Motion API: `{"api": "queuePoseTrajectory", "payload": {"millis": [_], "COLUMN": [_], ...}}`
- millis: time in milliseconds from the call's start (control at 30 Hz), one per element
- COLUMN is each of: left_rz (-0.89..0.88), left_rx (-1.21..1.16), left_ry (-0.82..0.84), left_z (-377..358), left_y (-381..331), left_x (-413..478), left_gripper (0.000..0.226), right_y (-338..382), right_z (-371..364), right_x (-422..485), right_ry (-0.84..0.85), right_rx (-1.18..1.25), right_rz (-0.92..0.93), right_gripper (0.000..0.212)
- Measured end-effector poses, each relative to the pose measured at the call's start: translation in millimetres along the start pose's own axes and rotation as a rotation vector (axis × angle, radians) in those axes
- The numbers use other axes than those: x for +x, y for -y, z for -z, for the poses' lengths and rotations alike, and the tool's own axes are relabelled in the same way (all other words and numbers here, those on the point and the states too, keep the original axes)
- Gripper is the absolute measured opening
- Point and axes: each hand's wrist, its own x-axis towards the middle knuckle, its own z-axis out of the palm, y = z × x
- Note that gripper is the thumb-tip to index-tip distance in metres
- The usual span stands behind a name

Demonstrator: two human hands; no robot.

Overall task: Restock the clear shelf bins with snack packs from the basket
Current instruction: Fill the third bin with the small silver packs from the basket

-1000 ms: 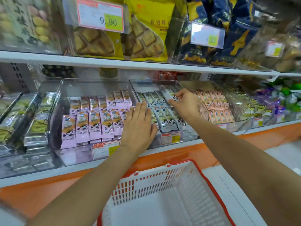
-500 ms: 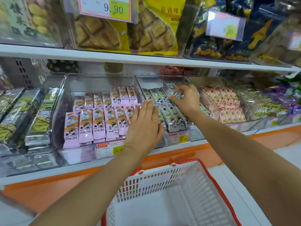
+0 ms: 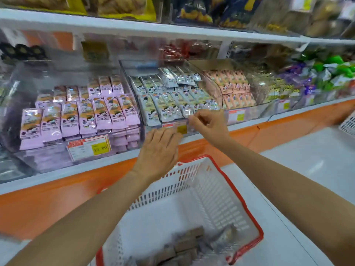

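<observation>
A white basket with a red rim (image 3: 247,214) stands below the shelf, with several brownish snack packs (image 3: 185,244) in its near end. On the shelf, the middle clear bin (image 3: 217,87) holds rows of pale green-white packs (image 3: 163,104). My left hand (image 3: 159,148) is flat and open, and its fingertips reach the yellow price tag (image 3: 181,129) on that bin's front. My right hand (image 3: 209,123) has curled fingers at the bin's front lip. Blur hides whether it pinches anything.
A clear bin of lilac packs (image 3: 76,116) sits to the left, a bin of peach packs (image 3: 234,87) to the right, then mixed candy bins (image 3: 317,77). An upper shelf (image 3: 172,29) overhangs. Another white basket's corner (image 3: 348,123) shows at far right.
Both hands have drawn back from inside the middle bin to its front edge. The view has tilted down, so the basket's contents now show.
</observation>
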Motion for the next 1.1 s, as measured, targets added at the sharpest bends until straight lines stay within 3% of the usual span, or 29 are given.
{"api": "queuePoseTrajectory", "payload": {"millis": [200,333,433,533,667,900,1100], "left_rz": [-0.137,-0.040,-0.025,0.042,0.067,0.130,0.142], "left_rx": [-0.060,0.121,0.232,0.253,0.206,0.145,0.115], "left_ry": [0.472,0.671,0.744,0.754,0.784,0.675,0.667], "left_z": [-36.6,-57.6,-65.9,-71.9,-83.0,-94.2,-92.2], "left_y": [2.3,6.8,4.9,2.1,4.4,1.5,2.8], "left_x": [-65.1,-98.5,-117.7,-133.2,-150.7,-157.9,-156.5], "left_gripper": [0.044,0.074,0.088,0.088,0.089,0.081,0.082], "right_y": [-74.1,-114.7,-143.8,-162.6,-174.7,-184.7,-177.0], "right_z": [-37.4,-72.2,-92.2,-102.7,-116.4,-131.8,-127.1], "right_x": [-75.7,-124.6,-158.5,-185.4,-206.9,-225.4,-221.7], "right_ry": [0.216,0.623,0.908,1.094,1.333,1.392,1.323], "right_rx": [-0.140,-0.145,-0.204,-0.255,-0.378,-0.421,-0.341], "right_rz": [-0.204,-0.325,-0.420,-0.521,-0.517,-0.553,-0.615], "right_gripper": [0.040,0.019,0.027,0.034,0.035,0.032,0.027]}}
